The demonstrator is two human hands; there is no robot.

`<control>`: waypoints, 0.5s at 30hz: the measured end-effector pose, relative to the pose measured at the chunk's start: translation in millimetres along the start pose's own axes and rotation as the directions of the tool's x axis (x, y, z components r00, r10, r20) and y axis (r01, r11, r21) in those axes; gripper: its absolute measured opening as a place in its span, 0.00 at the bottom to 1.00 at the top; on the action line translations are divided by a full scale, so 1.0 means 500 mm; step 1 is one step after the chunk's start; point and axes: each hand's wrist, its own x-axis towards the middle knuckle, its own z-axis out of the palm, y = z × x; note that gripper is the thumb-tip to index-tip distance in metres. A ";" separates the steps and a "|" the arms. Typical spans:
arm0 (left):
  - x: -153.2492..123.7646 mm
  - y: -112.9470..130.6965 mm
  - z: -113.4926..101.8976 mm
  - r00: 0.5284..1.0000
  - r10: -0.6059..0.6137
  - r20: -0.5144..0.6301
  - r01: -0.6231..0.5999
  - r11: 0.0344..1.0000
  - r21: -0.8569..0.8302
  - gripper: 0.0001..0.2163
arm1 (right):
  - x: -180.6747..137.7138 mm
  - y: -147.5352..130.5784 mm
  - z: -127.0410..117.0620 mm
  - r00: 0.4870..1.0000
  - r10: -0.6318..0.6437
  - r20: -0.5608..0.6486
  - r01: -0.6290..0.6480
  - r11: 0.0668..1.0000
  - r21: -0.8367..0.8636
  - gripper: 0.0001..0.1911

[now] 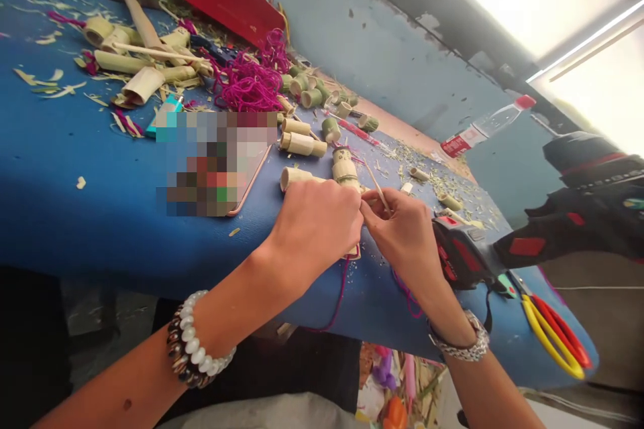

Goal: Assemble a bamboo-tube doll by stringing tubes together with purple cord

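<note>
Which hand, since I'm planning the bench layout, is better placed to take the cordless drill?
Right hand: the cordless drill lies right beside it, though its fingers pinch a thin bamboo stick. The left hand is farther away, on the other side of the right hand, next to a bamboo tube.

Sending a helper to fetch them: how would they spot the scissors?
Start at the blue table and follow it right to the black-and-red cordless drill. Just past it, near the edge, lie the scissors, set apart by looped yellow and red handles.
</note>
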 end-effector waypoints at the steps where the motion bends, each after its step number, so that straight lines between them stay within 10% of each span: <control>1: 0.002 0.004 -0.001 1.000 -0.003 0.004 0.003 1.000 0.021 0.13 | 0.002 -0.003 -0.001 1.000 0.007 0.006 -0.007 1.000 -0.004 0.07; 15: -0.038 0.077 -0.032 0.998 -0.062 -0.007 0.062 0.966 0.250 0.10 | 0.013 -0.001 -0.001 0.998 -0.004 0.056 0.005 1.000 -0.017 0.05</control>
